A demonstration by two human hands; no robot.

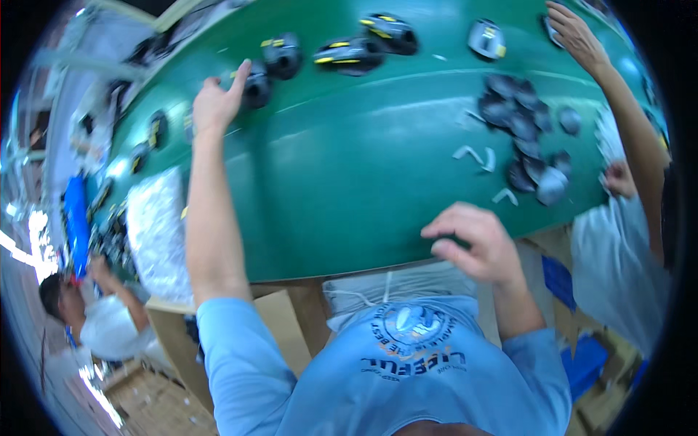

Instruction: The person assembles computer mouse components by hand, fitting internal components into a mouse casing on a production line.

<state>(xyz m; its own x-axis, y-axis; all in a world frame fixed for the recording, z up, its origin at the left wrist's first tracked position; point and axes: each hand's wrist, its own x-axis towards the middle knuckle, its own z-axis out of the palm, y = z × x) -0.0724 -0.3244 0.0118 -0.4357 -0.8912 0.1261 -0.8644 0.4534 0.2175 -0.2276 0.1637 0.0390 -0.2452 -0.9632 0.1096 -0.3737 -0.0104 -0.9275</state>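
Observation:
My left hand reaches to the far left part of the green table with its fingers apart. Right beside it sits a dark rounded device, shaped somewhat like a computer mouse; I cannot tell whether the hand touches it. Farther along the same row are more dark devices with yellow strips, one close by and a pair farther right. Over the table's near edge hovers my right hand, slightly blurred. Its fingers are loosely bent and apart, with nothing between them.
A heap of dark curved shells lies on the right of the table, beside thin white strips. At far right a co-worker's hand touches a device. Clear plastic bags lie left. Another person works at lower left.

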